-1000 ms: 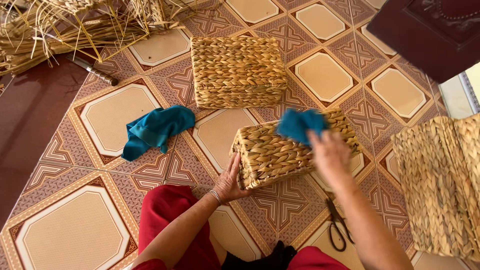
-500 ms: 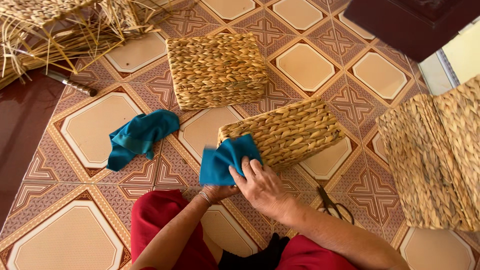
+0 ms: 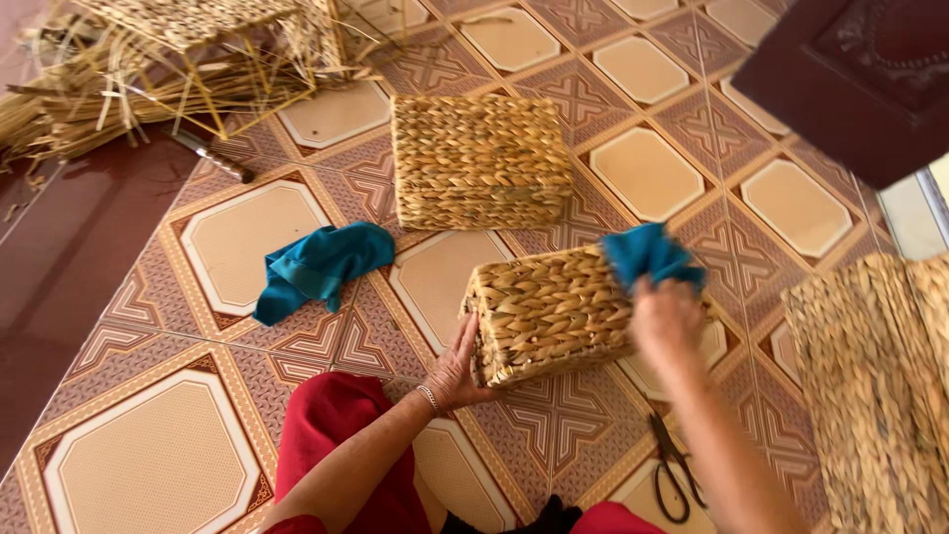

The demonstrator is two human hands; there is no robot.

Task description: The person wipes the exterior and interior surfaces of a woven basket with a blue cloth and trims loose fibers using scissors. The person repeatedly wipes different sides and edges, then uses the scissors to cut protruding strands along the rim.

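A woven straw basket (image 3: pixel 549 309) lies on the patterned tile floor in front of me. My left hand (image 3: pixel 457 371) presses against its near left end and steadies it. My right hand (image 3: pixel 664 318) is blurred over the basket's right end and grips a teal cloth (image 3: pixel 645 255) that rests on the weave. A second teal cloth (image 3: pixel 318 267) lies crumpled on the tiles to the left. Another woven straw basket (image 3: pixel 480 160) sits further away, apart from both hands.
Black scissors (image 3: pixel 672 477) lie on the floor by my right forearm. A stack of woven pieces (image 3: pixel 880 376) stands at the right edge. Loose straw and a wire frame (image 3: pixel 178 59) pile up at the far left, with a small tool (image 3: pixel 210 158) beside them. Dark furniture (image 3: pixel 860 79) sits top right.
My right hand has swept the teal cloth from the basket's near left end across to its right end. The left hand stays on the left end.
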